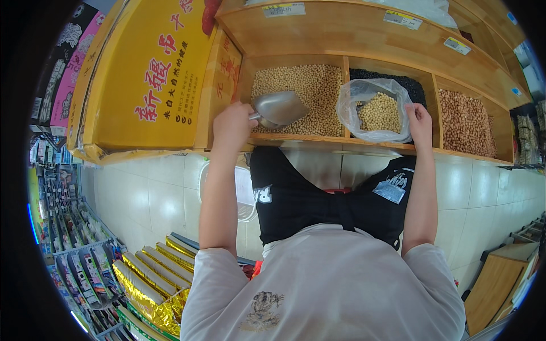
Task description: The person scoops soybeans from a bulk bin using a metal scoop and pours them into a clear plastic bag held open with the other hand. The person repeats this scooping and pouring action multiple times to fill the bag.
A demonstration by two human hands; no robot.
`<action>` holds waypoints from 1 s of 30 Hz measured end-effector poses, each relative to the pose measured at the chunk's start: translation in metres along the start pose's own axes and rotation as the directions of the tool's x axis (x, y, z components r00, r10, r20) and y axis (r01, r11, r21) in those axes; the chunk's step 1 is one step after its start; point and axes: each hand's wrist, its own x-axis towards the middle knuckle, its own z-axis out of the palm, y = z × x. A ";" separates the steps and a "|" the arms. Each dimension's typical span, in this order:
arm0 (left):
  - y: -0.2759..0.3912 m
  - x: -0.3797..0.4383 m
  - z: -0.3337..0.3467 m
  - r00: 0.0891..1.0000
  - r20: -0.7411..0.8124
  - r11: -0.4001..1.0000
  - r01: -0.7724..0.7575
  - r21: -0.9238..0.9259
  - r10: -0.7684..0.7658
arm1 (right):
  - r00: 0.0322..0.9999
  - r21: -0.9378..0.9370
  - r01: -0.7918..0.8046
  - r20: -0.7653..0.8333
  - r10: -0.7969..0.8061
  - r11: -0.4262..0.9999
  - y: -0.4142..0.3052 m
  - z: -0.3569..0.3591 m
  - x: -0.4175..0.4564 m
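Observation:
My left hand (233, 123) grips the handle of a metal scoop (279, 108). The scoop's bowl rests on or just over soybeans (311, 81) in the left compartment of a wooden bin; whether it holds any is not clear. With my right hand (420, 123) I pinch the rim of a clear plastic bag (352, 115) on its right side. Soybeans (381, 113) lie inside this bag, whose mouth is wide. It sits over the middle compartment, in front of black beans (388, 79), and covers part of them.
Peanuts (465, 119) fill the right compartment. A wooden divider (346, 96) separates soybeans from black beans. Left stands a large yellow carton (140, 85) bearing writing. A white plastic basket (245, 213) is on the tiled floor. Gold packages (149, 290) stand behind me at left.

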 end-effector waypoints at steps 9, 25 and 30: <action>-0.014 0.012 0.060 1.000 -0.014 0.937 -0.010 -0.349 0.005 | 0.999 -0.007 -0.042 0.012 0.042 0.999 -0.005 -0.001 -0.002; -0.025 0.007 0.069 0.991 -0.084 0.568 -0.013 -0.823 -0.100 | 0.997 -0.002 -0.070 0.029 0.070 0.998 -0.007 -0.001 -0.003; -0.005 0.002 0.032 0.987 -0.158 0.593 -0.132 -0.794 0.007 | 1.000 0.020 -0.004 -0.005 0.004 1.000 -0.006 0.002 -0.003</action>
